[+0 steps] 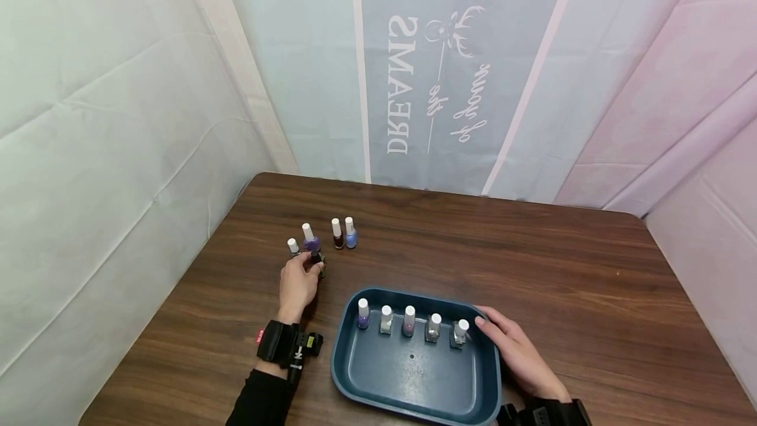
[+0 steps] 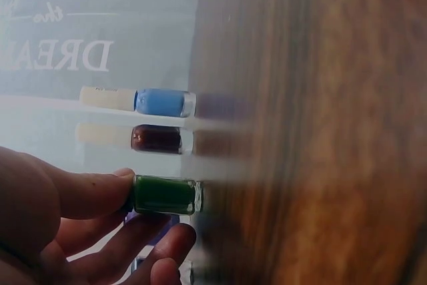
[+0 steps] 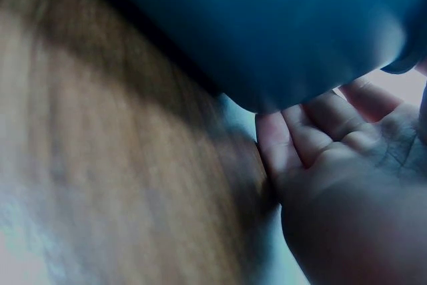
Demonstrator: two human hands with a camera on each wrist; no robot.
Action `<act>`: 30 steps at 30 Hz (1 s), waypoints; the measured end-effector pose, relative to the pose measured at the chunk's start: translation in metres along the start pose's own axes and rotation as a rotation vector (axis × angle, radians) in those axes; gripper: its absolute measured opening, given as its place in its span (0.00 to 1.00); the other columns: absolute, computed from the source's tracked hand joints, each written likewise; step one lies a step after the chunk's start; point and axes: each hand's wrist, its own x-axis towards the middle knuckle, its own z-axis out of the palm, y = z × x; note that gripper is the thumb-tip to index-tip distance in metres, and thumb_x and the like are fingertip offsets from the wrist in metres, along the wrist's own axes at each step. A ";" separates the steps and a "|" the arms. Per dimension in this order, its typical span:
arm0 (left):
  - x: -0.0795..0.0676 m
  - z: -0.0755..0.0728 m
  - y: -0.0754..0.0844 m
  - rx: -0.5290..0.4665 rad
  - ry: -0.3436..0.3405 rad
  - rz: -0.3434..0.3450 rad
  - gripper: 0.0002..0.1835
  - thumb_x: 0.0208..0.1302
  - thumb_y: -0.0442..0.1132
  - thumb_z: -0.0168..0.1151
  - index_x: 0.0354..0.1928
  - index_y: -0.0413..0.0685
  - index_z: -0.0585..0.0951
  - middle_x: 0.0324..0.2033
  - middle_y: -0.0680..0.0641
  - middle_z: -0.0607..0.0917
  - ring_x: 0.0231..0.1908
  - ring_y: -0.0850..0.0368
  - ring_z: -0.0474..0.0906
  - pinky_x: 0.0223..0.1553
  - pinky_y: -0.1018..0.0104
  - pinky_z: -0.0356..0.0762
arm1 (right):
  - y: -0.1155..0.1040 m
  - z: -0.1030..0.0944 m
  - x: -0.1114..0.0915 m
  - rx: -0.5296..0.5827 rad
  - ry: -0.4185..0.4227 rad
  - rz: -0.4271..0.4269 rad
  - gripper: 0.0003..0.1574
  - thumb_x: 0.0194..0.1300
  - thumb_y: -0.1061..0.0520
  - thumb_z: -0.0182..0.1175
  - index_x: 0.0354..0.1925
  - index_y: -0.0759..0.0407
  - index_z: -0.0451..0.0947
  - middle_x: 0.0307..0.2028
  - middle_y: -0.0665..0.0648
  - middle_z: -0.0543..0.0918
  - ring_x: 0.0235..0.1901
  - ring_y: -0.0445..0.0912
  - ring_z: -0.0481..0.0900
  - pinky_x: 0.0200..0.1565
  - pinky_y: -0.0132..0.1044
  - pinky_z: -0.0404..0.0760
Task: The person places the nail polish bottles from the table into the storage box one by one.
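Observation:
My left hand [image 1: 298, 286] pinches a green nail polish bottle [image 2: 164, 195] by its dark cap, at the left part of the table. Close behind it stand a purple nail polish bottle [image 1: 311, 243] and another white-capped bottle [image 1: 293, 246], partly hidden by the hand. My right hand [image 1: 523, 355] holds the right end of a blue tray [image 1: 412, 386], thumb over the rim and fingers against the outer wall. Along the tray's far side, several white-capped nail polish bottles stand in a row, from a purple one [image 1: 363, 315] to a clear-looking one [image 1: 458, 334].
A dark red nail polish bottle [image 1: 338, 235] and a blue one [image 1: 351, 234] stand side by side behind the green bottle. The wooden table [image 1: 591, 281] meets a printed curtain [image 1: 461, 84] at its far edge, with light fabric on both sides.

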 end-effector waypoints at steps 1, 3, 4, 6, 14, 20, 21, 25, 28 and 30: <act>0.000 0.000 -0.001 0.002 0.000 0.001 0.15 0.65 0.38 0.60 0.52 0.38 0.81 0.42 0.36 0.85 0.38 0.47 0.81 0.36 0.57 0.73 | 0.000 0.000 0.000 0.000 0.003 0.000 0.33 0.73 0.41 0.47 0.66 0.60 0.66 0.60 0.62 0.74 0.52 0.46 0.75 0.49 0.33 0.76; 0.000 -0.001 -0.001 0.003 0.003 0.001 0.15 0.65 0.38 0.60 0.52 0.38 0.81 0.43 0.36 0.85 0.38 0.46 0.81 0.37 0.57 0.74 | 0.000 0.000 0.000 0.001 0.006 0.003 0.33 0.73 0.41 0.47 0.66 0.59 0.66 0.61 0.62 0.74 0.52 0.46 0.75 0.49 0.33 0.76; -0.001 -0.001 -0.002 0.004 0.004 0.001 0.15 0.65 0.38 0.60 0.52 0.38 0.81 0.43 0.36 0.85 0.38 0.47 0.81 0.37 0.57 0.73 | 0.000 0.000 0.000 -0.007 0.000 -0.003 0.33 0.73 0.41 0.47 0.66 0.60 0.66 0.61 0.62 0.73 0.53 0.46 0.75 0.50 0.33 0.76; -0.001 -0.002 -0.002 0.005 0.006 0.002 0.15 0.65 0.38 0.60 0.52 0.38 0.81 0.43 0.36 0.85 0.38 0.47 0.81 0.36 0.57 0.73 | 0.000 0.000 0.000 -0.005 0.001 -0.003 0.33 0.73 0.41 0.47 0.66 0.59 0.66 0.61 0.62 0.73 0.53 0.46 0.75 0.50 0.33 0.76; -0.004 -0.003 -0.003 0.008 0.004 0.006 0.17 0.65 0.38 0.61 0.53 0.38 0.80 0.43 0.36 0.85 0.37 0.48 0.81 0.36 0.58 0.73 | 0.002 0.001 -0.001 -0.002 -0.009 -0.014 0.33 0.73 0.41 0.46 0.66 0.60 0.66 0.61 0.63 0.73 0.53 0.47 0.75 0.50 0.33 0.76; -0.008 -0.005 -0.001 0.005 0.008 0.012 0.17 0.65 0.40 0.61 0.53 0.39 0.81 0.44 0.37 0.85 0.38 0.48 0.81 0.36 0.57 0.74 | 0.003 0.002 0.001 0.000 0.025 -0.009 0.31 0.73 0.42 0.48 0.64 0.59 0.68 0.60 0.63 0.74 0.52 0.47 0.76 0.49 0.34 0.77; -0.008 -0.006 0.000 0.004 0.005 0.013 0.17 0.65 0.40 0.61 0.52 0.39 0.81 0.44 0.37 0.85 0.37 0.48 0.81 0.35 0.58 0.74 | 0.003 0.002 0.001 0.001 0.026 -0.008 0.31 0.72 0.42 0.48 0.64 0.59 0.68 0.59 0.62 0.74 0.52 0.47 0.76 0.49 0.33 0.77; -0.010 -0.008 0.001 0.004 0.001 0.016 0.16 0.65 0.40 0.62 0.51 0.40 0.81 0.43 0.38 0.85 0.38 0.48 0.80 0.34 0.61 0.72 | 0.003 0.001 0.001 0.009 0.025 -0.006 0.31 0.72 0.42 0.48 0.64 0.59 0.68 0.59 0.63 0.74 0.52 0.46 0.76 0.48 0.33 0.77; -0.012 -0.010 0.004 0.007 -0.001 0.017 0.15 0.64 0.40 0.62 0.50 0.40 0.82 0.43 0.37 0.85 0.39 0.47 0.80 0.35 0.61 0.71 | 0.003 0.001 0.001 0.009 0.023 -0.007 0.31 0.72 0.42 0.48 0.65 0.59 0.68 0.60 0.62 0.74 0.52 0.46 0.76 0.49 0.33 0.77; -0.014 -0.011 0.005 0.010 0.000 0.022 0.15 0.64 0.39 0.62 0.50 0.40 0.82 0.43 0.37 0.85 0.40 0.47 0.81 0.35 0.60 0.72 | 0.003 0.001 0.001 0.007 0.020 -0.006 0.32 0.72 0.42 0.48 0.65 0.59 0.68 0.60 0.62 0.74 0.52 0.46 0.75 0.49 0.32 0.77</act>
